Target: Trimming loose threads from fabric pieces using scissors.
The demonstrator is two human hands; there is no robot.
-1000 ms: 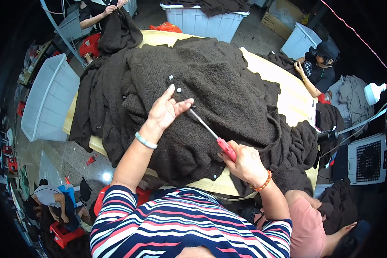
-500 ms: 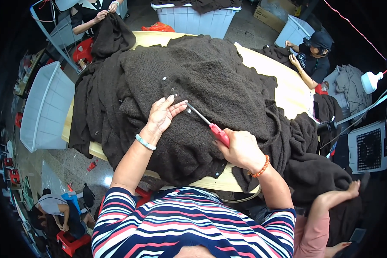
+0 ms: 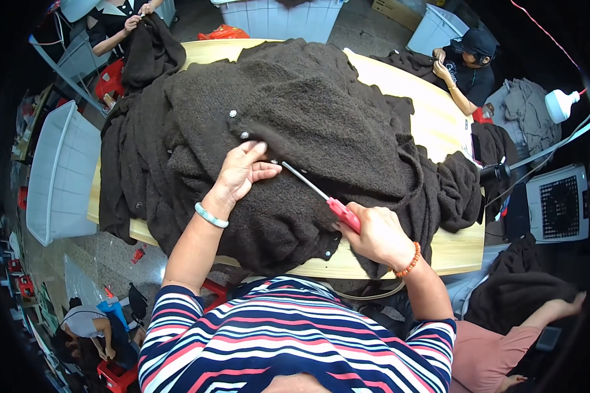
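- A pale wooden table (image 3: 432,131) is largely covered by dark brown cloth (image 3: 295,105), bunched in folds around the hands; a pale bin (image 3: 60,173) is set beyond its left edge.
- A red-handled tool (image 3: 335,207) is held over the cloth, its handle gripped by the right hand (image 3: 380,236), its tip just beside the left hand (image 3: 238,173).
- Whether cloth is pinched by the left hand cannot be told.
- The tool's long axis is slanted, tip pointed forward and left.

Left forearm (image 3: 193,257) extended forward, left grip (image 3: 239,173) partly curled; right forearm (image 3: 429,289) angled inward, right grip (image 3: 379,236) tightly curled.
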